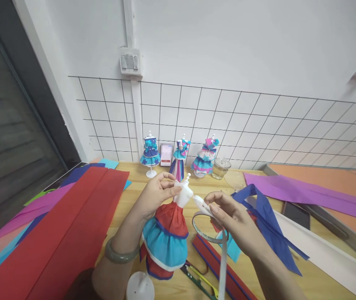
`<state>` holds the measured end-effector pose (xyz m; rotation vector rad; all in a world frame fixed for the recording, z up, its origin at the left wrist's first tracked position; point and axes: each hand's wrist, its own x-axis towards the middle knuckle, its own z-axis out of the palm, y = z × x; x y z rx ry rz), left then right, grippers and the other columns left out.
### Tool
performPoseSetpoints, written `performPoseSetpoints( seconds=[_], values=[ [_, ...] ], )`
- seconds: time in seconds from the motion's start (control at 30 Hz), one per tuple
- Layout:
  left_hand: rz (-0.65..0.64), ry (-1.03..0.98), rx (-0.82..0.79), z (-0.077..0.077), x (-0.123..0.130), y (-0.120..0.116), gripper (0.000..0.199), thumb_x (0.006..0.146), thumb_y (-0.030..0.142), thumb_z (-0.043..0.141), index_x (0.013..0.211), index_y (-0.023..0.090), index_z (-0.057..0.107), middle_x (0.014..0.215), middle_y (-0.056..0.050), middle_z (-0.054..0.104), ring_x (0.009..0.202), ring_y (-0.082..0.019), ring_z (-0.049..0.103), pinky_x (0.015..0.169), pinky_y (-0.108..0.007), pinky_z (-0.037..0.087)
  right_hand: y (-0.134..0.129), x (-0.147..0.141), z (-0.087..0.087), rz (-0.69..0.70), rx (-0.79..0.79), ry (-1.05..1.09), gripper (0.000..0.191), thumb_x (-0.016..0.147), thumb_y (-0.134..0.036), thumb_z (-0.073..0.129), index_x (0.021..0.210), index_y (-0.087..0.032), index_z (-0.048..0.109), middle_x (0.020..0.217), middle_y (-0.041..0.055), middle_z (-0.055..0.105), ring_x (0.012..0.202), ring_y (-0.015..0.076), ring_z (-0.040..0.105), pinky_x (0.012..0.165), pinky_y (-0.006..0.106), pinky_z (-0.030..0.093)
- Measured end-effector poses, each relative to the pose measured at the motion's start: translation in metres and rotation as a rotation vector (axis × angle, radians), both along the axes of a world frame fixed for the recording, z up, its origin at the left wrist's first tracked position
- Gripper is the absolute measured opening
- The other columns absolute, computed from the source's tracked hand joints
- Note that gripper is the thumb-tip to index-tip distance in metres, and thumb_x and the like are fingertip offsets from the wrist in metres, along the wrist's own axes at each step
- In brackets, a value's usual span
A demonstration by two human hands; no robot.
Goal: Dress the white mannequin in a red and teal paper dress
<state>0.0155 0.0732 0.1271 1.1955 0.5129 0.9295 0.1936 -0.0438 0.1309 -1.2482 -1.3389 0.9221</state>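
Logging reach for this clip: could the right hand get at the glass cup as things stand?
Probably yes: nothing appears to block the path from the right hand forward to the glass cup, though the hand holds white tape and would likely need to release it.

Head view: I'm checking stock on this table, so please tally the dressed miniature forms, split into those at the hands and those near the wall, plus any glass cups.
Small white dress form in a tiered red-and-turquoise dress, at the left hand: 1
Small white dress forms in multicoloured dresses, near the white wall: 3
Clear glass cup: 1
Total: 5
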Motion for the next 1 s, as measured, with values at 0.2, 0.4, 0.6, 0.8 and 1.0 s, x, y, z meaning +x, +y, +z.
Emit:
performPoseSetpoints(
  seconds=[0.2, 0.4, 0.6, 0.8, 1.0],
  values=[
    [-0.036, 0.141, 0.083, 0.009, -0.005, -0.011, 0.034, 0.066, 0.024, 0.076, 0.089, 0.017, 0.051, 0.078, -0.001, 0.068, 0.071, -0.011, 0.063, 0.064, -0.021, 0.047, 0.004, -0.006, -0.001, 0.160, -0.205, 0.093, 0.033, 0.083, -0.051, 0.055, 0.094, -0.019, 0.053, 0.062, -0.0048, 0.048, 0.049, 0.0078, 0.045, 0.047, 0.021, 0.034],
    [-0.100, 0.153, 0.094, 0.010, -0.004, -0.013, 0.035, 0.064, 0.023, 0.077, 0.087, 0.017, 0.050, 0.076, 0.000, 0.067, 0.073, -0.011, 0.062, 0.064, -0.019, 0.048, 0.007, -0.003, -0.008, 0.171, -0.262, 0.025, 0.037, 0.085, -0.054, 0.051, 0.089, -0.018, 0.058, 0.055, -0.0082, 0.032, 0.045, 0.0057, 0.026, 0.042, 0.019, 0.020],
    [-0.132, 0.147, 0.112, 0.003, -0.003, -0.009, 0.030, 0.068, 0.021, 0.074, 0.087, 0.017, 0.051, 0.080, -0.001, 0.067, 0.075, -0.011, 0.063, 0.065, -0.020, 0.049, 0.001, 0.009, -0.003, 0.178, -0.186, -0.120, 0.028, 0.082, -0.045, 0.059, 0.077, -0.018, 0.059, 0.061, -0.0057, 0.041, 0.053, 0.0075, 0.032, 0.049, 0.021, 0.027],
    [-0.138, 0.127, 0.114, -0.003, 0.001, -0.008, 0.031, 0.068, 0.020, 0.074, 0.087, 0.017, 0.051, 0.077, 0.000, 0.067, 0.071, -0.011, 0.063, 0.062, -0.019, 0.048, -0.004, 0.015, 0.001, 0.136, -0.092, -0.201, 0.023, 0.084, -0.039, 0.059, 0.074, -0.019, 0.066, 0.078, -0.0006, 0.057, 0.069, 0.0114, 0.050, 0.063, 0.022, 0.040],
    [-0.168, 0.097, 0.084, -0.005, 0.002, -0.007, 0.032, 0.066, 0.022, 0.076, 0.087, 0.016, 0.052, 0.076, 0.000, 0.068, 0.071, -0.012, 0.064, 0.061, -0.019, 0.047, -0.008, 0.014, 0.001, 0.053, -0.132, -0.250, 0.023, 0.082, -0.039, 0.059, 0.077, -0.020, 0.072, 0.070, 0.0002, 0.065, 0.064, 0.0134, 0.057, 0.061, 0.024, 0.044]
  ],
)
